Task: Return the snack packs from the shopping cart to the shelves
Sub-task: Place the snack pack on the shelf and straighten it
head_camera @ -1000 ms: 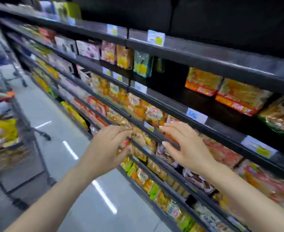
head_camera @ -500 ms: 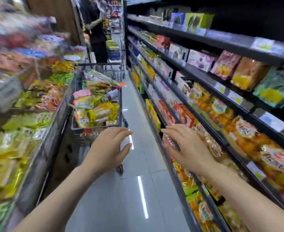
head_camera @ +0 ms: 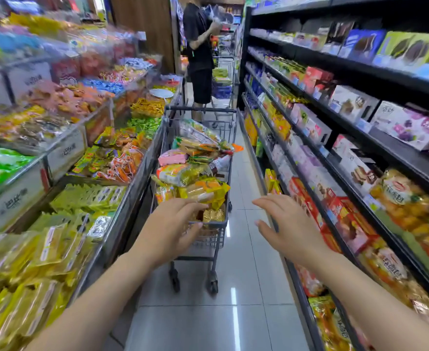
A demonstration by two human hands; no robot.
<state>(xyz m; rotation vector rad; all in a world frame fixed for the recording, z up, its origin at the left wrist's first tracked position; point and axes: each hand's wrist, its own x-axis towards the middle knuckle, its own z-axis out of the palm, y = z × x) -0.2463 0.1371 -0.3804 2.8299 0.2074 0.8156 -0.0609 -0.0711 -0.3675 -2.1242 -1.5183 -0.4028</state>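
Your left hand (head_camera: 169,230): fingers loosely spread, holding nothing, raised before the near end of the shopping cart (head_camera: 209,240). Your right hand (head_camera: 288,228): fingers straight and apart, empty, over the aisle floor (head_camera: 246,287) beside the shelves (head_camera: 375,145).

Snack packs (head_camera: 195,183): heaped in the cart basket just beyond your left fingertips; yellow, orange and pink wrappers, print too blurred to read.

Shelves, right: bagged buns nearest you, boxed biscuits farther along; lettering illegible.

Bins (head_camera: 64,153), left: loose wrapped sweets, labels unreadable.

Person in black (head_camera: 199,49): standing past the cart, beside another cart (head_camera: 223,79).
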